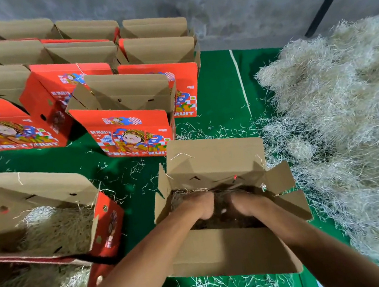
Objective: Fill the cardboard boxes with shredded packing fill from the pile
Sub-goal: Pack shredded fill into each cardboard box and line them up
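Green floor mat [219,84] is showing deep and plain, crossed by a thin pale line [240,81] toward its far right edge. Pile of shredded fill [343,125] is lying off-white to straw-beige along the mat's right edge, with stray pale strands [206,128] speckling the green. Open box [229,253] near the front edge is showing bare kraft-brown inside and on its flaps. Closed-side boxes [128,133] toward the far left corner are glowing red-orange, printed with a cartoon figure, blue-and-white checks and white "FRESH FRUIT" lettering. Wall [224,3] behind is looking mottled grey.
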`<state>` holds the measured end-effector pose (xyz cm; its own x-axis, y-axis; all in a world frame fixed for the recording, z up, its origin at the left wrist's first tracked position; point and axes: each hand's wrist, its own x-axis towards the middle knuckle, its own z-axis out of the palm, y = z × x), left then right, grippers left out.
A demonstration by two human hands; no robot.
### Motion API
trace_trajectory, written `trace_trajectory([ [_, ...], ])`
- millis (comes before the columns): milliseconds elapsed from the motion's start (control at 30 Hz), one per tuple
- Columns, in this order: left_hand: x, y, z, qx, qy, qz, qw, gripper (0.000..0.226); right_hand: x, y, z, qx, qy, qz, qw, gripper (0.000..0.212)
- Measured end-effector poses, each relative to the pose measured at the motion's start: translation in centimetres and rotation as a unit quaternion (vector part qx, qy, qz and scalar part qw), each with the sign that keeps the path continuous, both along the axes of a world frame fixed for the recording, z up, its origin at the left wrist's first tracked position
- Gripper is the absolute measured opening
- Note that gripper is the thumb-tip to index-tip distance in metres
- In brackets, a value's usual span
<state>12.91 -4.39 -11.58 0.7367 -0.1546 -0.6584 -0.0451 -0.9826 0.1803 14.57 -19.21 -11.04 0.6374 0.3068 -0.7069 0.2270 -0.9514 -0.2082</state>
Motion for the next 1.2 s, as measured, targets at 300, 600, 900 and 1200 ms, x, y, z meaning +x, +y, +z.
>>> trace_trajectory([
  [300,0.4,3.3,1.5,0.061,0.061,-0.035,0.996,0.046,-0.8,0.1,-1.4,-0.158,0.053,0.104,0.980,0.042],
  [600,-0.8,2.6,-0.4,0.181,0.056,-0.054,0.980,0.034,-0.8,0.3,-1.6,-0.083,0.040,0.039,0.995,0.044],
  [900,-0.4,2.4,-0.5,0.131,0.024,-0.035,0.990,0.037,0.4,2.6,-1.9,0.066,0.050,0.072,0.994,0.038],
  [1200,-0.8,3.4,-0.4,0.109,-0.024,-0.103,0.988,0.044,1.8,-1.4,-1.1,-0.003,-0.028,-0.092,0.995,0.030],
])
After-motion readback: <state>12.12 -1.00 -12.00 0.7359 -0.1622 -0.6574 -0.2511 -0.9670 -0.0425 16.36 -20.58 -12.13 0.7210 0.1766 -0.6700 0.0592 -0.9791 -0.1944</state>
